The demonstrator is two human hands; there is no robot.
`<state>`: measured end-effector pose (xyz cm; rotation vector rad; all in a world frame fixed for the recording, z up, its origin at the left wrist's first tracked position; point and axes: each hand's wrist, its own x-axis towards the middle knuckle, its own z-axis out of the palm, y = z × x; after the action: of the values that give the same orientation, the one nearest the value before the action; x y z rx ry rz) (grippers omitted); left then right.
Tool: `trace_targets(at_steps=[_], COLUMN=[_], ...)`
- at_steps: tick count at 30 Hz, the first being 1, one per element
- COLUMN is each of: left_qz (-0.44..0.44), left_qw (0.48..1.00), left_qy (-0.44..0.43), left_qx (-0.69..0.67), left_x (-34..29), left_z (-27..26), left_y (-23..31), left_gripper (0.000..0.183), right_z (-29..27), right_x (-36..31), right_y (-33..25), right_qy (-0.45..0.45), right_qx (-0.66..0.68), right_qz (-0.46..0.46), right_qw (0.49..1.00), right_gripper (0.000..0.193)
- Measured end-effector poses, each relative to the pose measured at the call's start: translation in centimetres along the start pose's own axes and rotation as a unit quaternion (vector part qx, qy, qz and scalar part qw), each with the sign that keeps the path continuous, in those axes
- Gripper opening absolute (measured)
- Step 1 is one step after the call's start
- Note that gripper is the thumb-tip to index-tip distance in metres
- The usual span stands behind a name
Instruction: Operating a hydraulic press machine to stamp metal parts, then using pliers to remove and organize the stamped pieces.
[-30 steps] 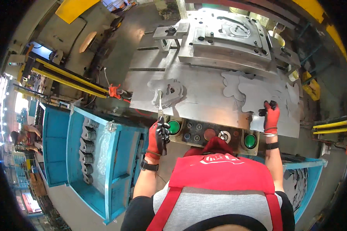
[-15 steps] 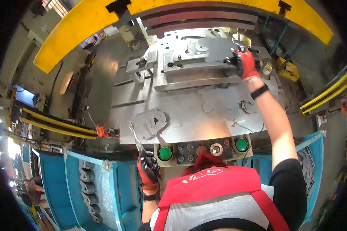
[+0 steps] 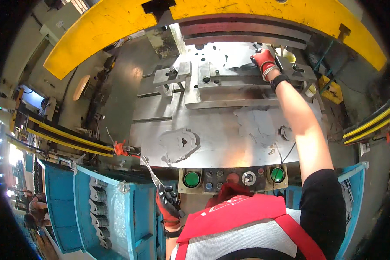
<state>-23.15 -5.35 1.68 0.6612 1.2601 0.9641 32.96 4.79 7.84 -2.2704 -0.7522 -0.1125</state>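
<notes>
My right hand point(image 3: 264, 59), in a red and black glove, reaches far forward over the press die point(image 3: 210, 73). Its fingers are closed at the right edge of a flat grey sheet-metal blank point(image 3: 240, 55), which lies over the die top; the fingertips are partly hidden. Low in the view, my left hand point(image 3: 169, 203) is wrapped round a pair of long metal tongs point(image 3: 151, 172), pointing up and left past the bed's front edge. A stack of cut metal plates point(image 3: 177, 144) sits on the press bed point(image 3: 216, 149), with further flat grey sheets point(image 3: 258, 125) to its right.
A yellow press beam point(image 3: 247, 9) arches across the top. Along the front edge runs a control panel point(image 3: 221, 181) with two green buttons. Blue bins point(image 3: 102, 182) stand at lower left, shaped metal parts inside. Clamp blocks point(image 3: 171, 73) flank the die. Yellow bars point(image 3: 69, 136) line both sides.
My right hand has moved farther away and to the left over the die, carrying the blank with it. My left hand keeps the tongs low. The whole view has shifted slightly.
</notes>
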Motion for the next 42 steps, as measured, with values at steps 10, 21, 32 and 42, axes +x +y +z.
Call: trace_targets(at_steps=[10,21,32,42], left_qz=[0.113,0.081,-0.088,-0.052], left_qw=[0.992,0.932,0.959,0.942], left_qy=[0.045,-0.126,-0.037,-0.073], left_qx=[0.046,0.329,0.266,0.324], left_x=[7.3,16.2,13.3,18.9], left_z=[-4.8,-11.7,-5.5,-13.0], left_y=[-6.7,-19.9,-16.6,-22.3], left_gripper=[0.036,0.063,0.045,0.078], right_z=[-8.2,-5.6,-3.1,-1.5], right_x=[-16.7,-46.4,-45.6,-46.6], right_y=[1.9,28.8,28.0,30.9], right_qy=[-0.001,-0.011,-0.028,-0.038], right_qx=[0.277,0.287,0.030,0.070], right_qz=[-0.181,0.360,0.409,0.379], right_qw=[0.944,0.888,0.912,0.922], right_gripper=[0.024,0.044,0.064,0.073])
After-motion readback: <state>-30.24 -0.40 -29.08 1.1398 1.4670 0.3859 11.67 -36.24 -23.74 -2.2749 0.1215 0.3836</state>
